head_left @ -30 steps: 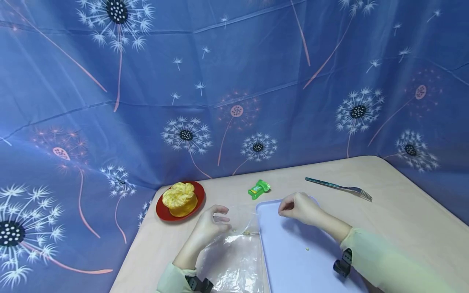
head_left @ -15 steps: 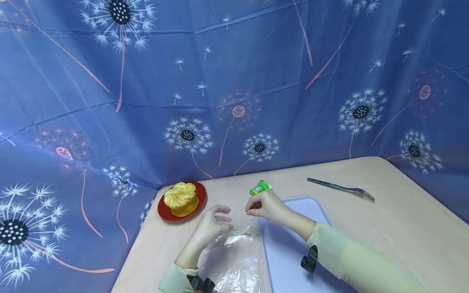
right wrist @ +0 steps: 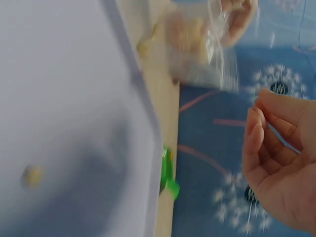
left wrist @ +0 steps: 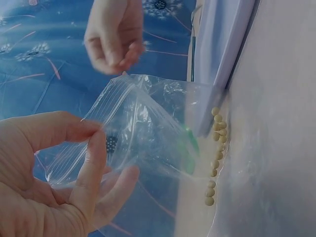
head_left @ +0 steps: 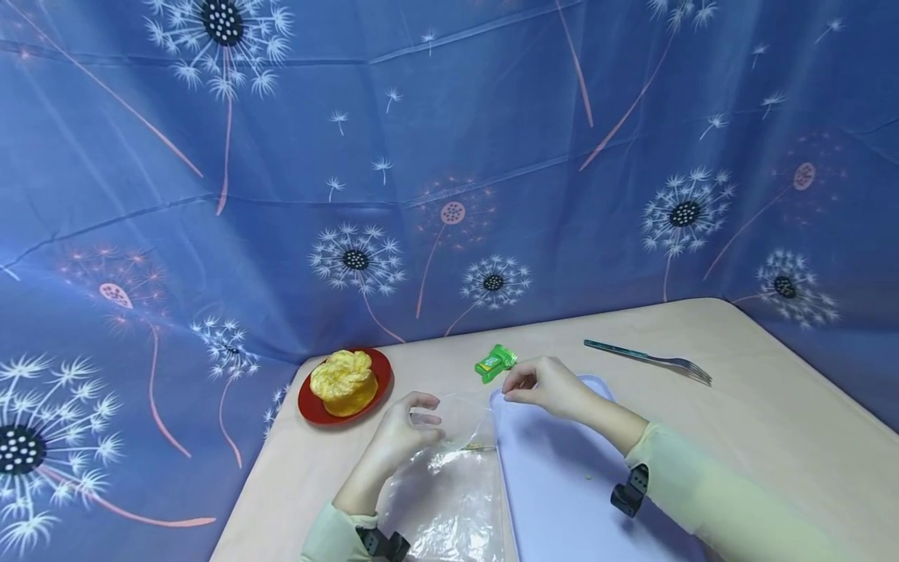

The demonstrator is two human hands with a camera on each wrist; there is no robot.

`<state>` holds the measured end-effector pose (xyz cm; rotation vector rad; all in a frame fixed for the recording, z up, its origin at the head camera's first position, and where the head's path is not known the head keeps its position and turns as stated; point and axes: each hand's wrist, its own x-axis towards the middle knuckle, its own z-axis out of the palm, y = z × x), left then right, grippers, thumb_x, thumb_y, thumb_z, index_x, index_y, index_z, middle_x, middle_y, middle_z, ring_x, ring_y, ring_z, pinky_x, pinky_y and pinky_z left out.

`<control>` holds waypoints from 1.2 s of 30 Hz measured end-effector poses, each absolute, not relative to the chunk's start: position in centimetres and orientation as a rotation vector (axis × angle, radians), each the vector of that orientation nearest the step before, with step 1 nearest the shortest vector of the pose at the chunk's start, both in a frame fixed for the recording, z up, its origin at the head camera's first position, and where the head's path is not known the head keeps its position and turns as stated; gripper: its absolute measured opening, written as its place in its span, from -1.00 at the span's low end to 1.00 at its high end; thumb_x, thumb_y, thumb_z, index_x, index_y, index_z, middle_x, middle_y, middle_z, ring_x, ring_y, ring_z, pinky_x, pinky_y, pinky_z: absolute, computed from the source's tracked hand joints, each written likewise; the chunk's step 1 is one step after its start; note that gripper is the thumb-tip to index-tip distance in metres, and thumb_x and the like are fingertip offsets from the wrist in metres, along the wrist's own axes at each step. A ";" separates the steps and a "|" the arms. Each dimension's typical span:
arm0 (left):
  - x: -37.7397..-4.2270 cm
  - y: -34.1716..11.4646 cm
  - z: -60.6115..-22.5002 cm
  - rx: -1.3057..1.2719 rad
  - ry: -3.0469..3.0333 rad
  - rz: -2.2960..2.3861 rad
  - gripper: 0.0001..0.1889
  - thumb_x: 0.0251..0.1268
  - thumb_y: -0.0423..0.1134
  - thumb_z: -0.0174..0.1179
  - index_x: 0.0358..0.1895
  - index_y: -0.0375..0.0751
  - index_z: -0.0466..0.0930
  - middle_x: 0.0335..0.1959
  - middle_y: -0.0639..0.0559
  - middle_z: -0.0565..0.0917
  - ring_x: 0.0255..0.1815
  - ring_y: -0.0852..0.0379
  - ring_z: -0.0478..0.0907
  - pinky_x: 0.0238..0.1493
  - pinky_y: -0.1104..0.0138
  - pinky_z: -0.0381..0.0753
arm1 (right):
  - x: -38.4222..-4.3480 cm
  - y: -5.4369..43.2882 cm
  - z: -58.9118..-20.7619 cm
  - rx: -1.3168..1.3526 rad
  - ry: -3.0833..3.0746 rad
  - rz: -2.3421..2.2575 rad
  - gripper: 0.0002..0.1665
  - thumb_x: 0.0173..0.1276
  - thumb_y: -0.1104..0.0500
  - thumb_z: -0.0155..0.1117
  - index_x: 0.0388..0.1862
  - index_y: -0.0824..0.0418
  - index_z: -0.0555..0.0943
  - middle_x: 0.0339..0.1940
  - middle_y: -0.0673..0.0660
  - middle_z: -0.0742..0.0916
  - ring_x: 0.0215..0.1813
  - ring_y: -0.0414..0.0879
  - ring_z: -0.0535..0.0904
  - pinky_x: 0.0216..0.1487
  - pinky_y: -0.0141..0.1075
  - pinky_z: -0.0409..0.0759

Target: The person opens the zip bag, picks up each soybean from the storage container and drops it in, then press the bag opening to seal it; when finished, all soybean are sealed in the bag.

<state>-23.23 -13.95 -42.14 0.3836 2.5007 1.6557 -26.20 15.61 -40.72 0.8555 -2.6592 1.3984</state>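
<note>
A clear zip bag [head_left: 449, 499] lies with its lower part on the table and its mouth lifted. My left hand [head_left: 403, 437] pinches the bag's zip edge [left wrist: 94, 128] between thumb and finger. Several small pale yellow beans [left wrist: 217, 143] sit inside along the bag's bottom. My right hand [head_left: 551, 386] hovers over the far left corner of the lilac tray [head_left: 555, 499], apart from the bag. Its thumb [right wrist: 286, 106] and fingertips are curled together, with nothing visible between them. One bean [right wrist: 32, 176] lies on the tray.
A red plate [head_left: 309, 406] bearing a yellow bun-like cake [head_left: 346, 382] stands at the back left. Behind the tray lies a green wrapped packet [head_left: 495, 363]. A fork [head_left: 646, 357] rests at the back right. A blue patterned cloth [head_left: 435, 156] hangs behind the table.
My right hand went left from over the tray to the bag's mouth, then drew back right over the tray's far corner. My left hand kept its pinch on the bag.
</note>
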 end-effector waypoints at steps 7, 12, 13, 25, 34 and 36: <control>-23.1 -14.2 -42.5 0.370 2.513 1.656 -0.45 0.01 -0.50 0.40 0.16 -0.43 0.52 0.07 -0.37 0.60 -0.05 -0.12 0.71 -0.15 0.23 0.73 | -25.3 20.2 -42.5 0.959 -2.761 1.407 -0.98 0.29 0.30 0.45 -0.32 0.24 0.75 -0.38 -0.06 0.76 -0.32 -0.18 0.66 -0.28 -0.32 0.66; -23.2 -14.2 -42.5 0.385 2.518 1.653 -0.44 0.01 -0.49 0.40 0.18 -0.46 0.51 0.06 -0.34 0.61 -0.07 -0.10 0.71 -0.15 0.22 0.73 | -24.0 22.5 -44.2 1.021 -2.830 1.420 -0.91 0.24 0.37 0.44 -0.35 0.20 0.74 -0.38 0.01 0.77 -0.34 -0.22 0.63 -0.33 -0.35 0.64; -23.2 -14.2 -42.4 0.386 2.517 1.653 -0.43 0.01 -0.49 0.40 0.18 -0.46 0.51 0.06 -0.34 0.62 -0.07 -0.10 0.71 -0.15 0.22 0.73 | -23.7 22.9 -44.5 1.025 -2.846 1.433 -0.90 0.22 0.38 0.44 -0.34 0.21 0.74 -0.39 0.02 0.76 -0.36 -0.22 0.62 -0.36 -0.36 0.62; -23.3 -14.2 -42.3 0.379 2.504 1.675 -0.44 0.02 -0.50 0.40 0.18 -0.49 0.50 0.07 -0.38 0.60 -0.07 -0.12 0.72 -0.16 0.24 0.74 | -21.3 23.8 -46.3 1.044 -2.933 1.448 -0.78 0.02 0.34 0.60 -0.41 0.13 0.71 -0.52 -0.10 0.64 -0.51 -0.33 0.47 -0.51 -0.46 0.47; -23.2 -14.2 -42.5 0.363 2.478 1.694 -0.46 0.01 -0.50 0.40 0.15 -0.43 0.52 0.07 -0.32 0.62 -0.05 -0.14 0.71 -0.16 0.20 0.74 | -21.1 23.6 -46.9 1.152 -2.818 1.282 -0.72 0.02 0.48 0.45 -0.54 0.10 0.69 -0.59 -0.19 0.64 -0.50 -0.41 0.46 -0.50 -0.44 0.52; -23.2 -14.2 -42.5 0.367 2.474 1.704 -0.46 0.01 -0.50 0.39 0.15 -0.44 0.52 0.02 -0.28 0.64 -0.07 -0.15 0.71 -0.17 0.19 0.74 | -21.2 23.5 -46.7 1.163 -2.797 1.281 -0.70 0.01 0.52 0.38 -0.54 0.11 0.70 -0.59 -0.19 0.63 -0.52 -0.41 0.44 -0.53 -0.46 0.49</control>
